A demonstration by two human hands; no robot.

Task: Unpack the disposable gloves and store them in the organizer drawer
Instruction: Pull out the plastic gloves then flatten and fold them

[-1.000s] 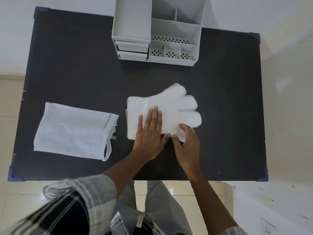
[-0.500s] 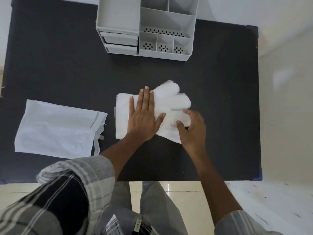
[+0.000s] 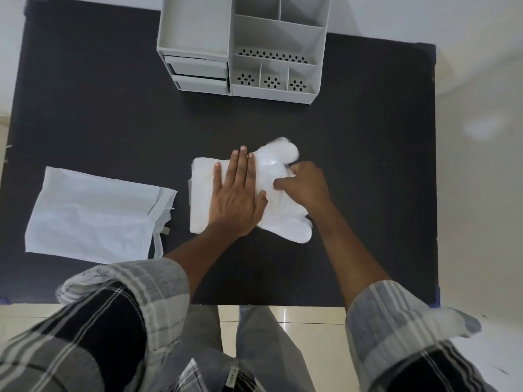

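Left hand (image 3: 236,193) of mine stays flat, fingers straight, pinning the gloves (image 3: 271,190) on the desk (image 3: 113,123), while my right hand (image 3: 304,183) beside it has just folded their fingers over, shrinking them for the closed drawer (image 3: 198,67) beyond.

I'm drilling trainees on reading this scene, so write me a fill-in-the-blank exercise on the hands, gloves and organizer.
1. The left hand lies flat on the stack of ____.
2. The empty white bag lies to the ____ of the gloves.
3. Both drawers of the grey organizer are ____.
4. The right hand gathers the gloves' ____ end.

Missing words: gloves; left; closed; finger
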